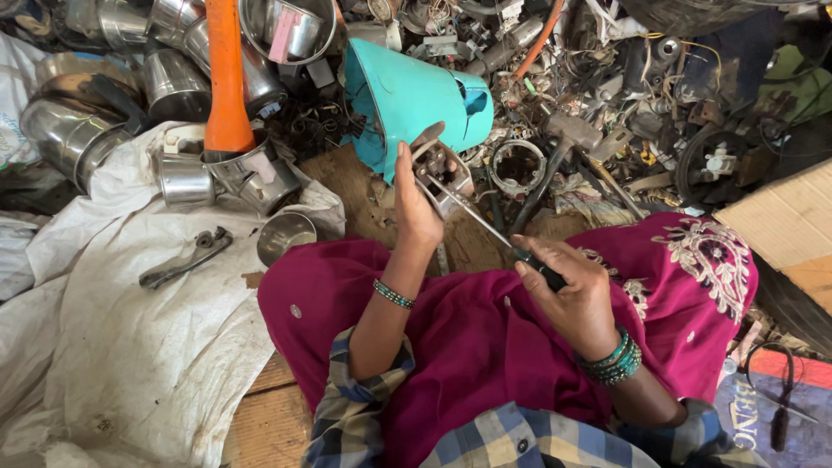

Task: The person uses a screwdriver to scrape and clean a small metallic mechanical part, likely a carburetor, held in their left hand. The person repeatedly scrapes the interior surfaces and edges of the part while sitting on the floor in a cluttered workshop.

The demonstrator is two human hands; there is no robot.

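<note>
Left hand [416, 208] grips small metal part [444, 178]; right hand [568, 290] fisted on screwdriver [485, 227], shaft running up-left, tip approx. at part.

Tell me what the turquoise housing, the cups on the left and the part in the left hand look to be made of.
Turquoise housing: likely moulded plastic, one even matte colour, jagged break.
Cups: probably stainless steel, shiny and mirror-like.
Part in the left hand: seemingly dull grey metal; screwdriver tip against it, held by the right hand.

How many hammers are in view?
2: an orange-handled hammer standing among the steel cups at upper left, and a grey hammer lying in the scrap right of the teal casing. More may be buried.
</note>
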